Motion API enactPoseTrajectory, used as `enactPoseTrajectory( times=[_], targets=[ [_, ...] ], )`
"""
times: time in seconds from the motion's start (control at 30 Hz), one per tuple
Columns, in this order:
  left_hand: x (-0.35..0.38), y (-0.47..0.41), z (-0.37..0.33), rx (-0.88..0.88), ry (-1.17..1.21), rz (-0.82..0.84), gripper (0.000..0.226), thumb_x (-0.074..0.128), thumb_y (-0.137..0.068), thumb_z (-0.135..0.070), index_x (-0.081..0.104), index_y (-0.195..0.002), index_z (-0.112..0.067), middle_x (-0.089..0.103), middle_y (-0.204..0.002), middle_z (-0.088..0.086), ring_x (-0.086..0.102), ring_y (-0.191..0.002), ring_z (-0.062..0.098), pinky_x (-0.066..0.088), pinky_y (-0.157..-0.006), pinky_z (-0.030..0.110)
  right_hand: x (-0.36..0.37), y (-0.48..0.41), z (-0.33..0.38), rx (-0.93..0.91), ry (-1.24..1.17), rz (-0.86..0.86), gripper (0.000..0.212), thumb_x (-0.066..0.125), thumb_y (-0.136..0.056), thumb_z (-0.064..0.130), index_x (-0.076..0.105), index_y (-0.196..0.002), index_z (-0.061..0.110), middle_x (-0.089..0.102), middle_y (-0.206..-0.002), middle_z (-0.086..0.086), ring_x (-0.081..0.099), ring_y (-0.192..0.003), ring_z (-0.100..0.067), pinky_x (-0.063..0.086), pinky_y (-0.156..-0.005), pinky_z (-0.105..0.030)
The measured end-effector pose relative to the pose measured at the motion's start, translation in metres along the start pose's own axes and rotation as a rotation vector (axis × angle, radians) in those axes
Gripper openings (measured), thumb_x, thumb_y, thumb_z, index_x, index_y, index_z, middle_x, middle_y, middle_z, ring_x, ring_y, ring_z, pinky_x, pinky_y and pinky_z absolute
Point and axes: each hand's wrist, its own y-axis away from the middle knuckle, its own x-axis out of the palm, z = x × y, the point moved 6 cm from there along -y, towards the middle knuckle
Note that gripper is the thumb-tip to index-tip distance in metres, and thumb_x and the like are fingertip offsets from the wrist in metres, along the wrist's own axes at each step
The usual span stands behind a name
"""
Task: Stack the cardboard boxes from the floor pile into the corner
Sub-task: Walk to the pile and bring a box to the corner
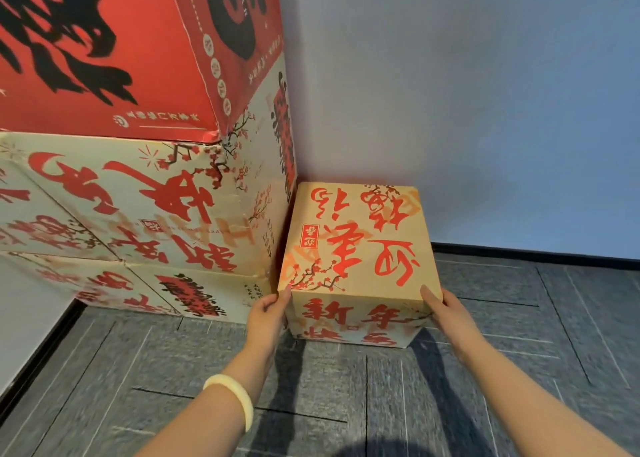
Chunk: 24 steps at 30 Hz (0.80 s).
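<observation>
Both hands on the brown box (360,249) now: my left hand (268,313) and right hand (446,309) grip its near corners, thumbs on top. The box is down against the wall (485,110), just beside the stacked boxes (138,197).

Left hand (266,313) and right hand (446,309) grip the cardboard box (356,242) (red-lettered).

The red box (104,58) is cut off by the top and left edges, and its small white print is too fine to read. The cream boxes (138,214) under it run out past the left edge. The fingers of the right hand (446,313) go behind the small box (356,242) and are hidden; the left hand (268,313) covers its near left corner. Whether this box touches the floor (346,387), I cannot tell. Both forearms end at the bottom edge.
</observation>
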Motion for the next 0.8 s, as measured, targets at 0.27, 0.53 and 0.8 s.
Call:
enactPoseTrajectory(
  times=[0.27,0.53,0.8],
  targets=[
    [-0.008,-0.002,0.000,0.045,-0.016,-0.018,0.047,0.062,-0.087,-0.011,0.045,-0.131,-0.006,0.054,-0.127,0.008,0.053,-0.116,0.022,0.040,-0.106,0.040,0.019,-0.004,0.006,-0.059,-0.024,0.011,0.043,0.047,-0.094,0.041,0.046,-0.132,0.021,0.059,-0.113,0.001,0.054,-0.101,-0.016,0.042,-0.092,-0.035],
    [-0.011,-0.003,-0.006,0.090,-0.073,-0.066,0.036,0.056,-0.090,-0.006,0.050,-0.126,-0.005,0.056,-0.125,0.008,0.053,-0.110,0.018,0.040,-0.101,0.032,0.021,-0.006,0.004,-0.061,0.022,-0.020,0.046,0.043,-0.095,0.044,0.043,-0.135,0.021,0.059,-0.118,-0.003,0.055,-0.105,-0.021,0.041,-0.103,-0.047],
    [-0.007,-0.005,-0.010,0.100,-0.067,-0.073,0.038,0.056,-0.090,-0.004,0.047,-0.127,-0.004,0.054,-0.128,0.010,0.052,-0.114,0.018,0.038,-0.102,0.031,0.025,-0.006,0.007,-0.071,0.049,-0.029,0.047,0.042,-0.095,0.043,0.042,-0.136,0.019,0.057,-0.116,-0.004,0.052,-0.101,-0.019,0.040,-0.099,-0.042]
  ],
)
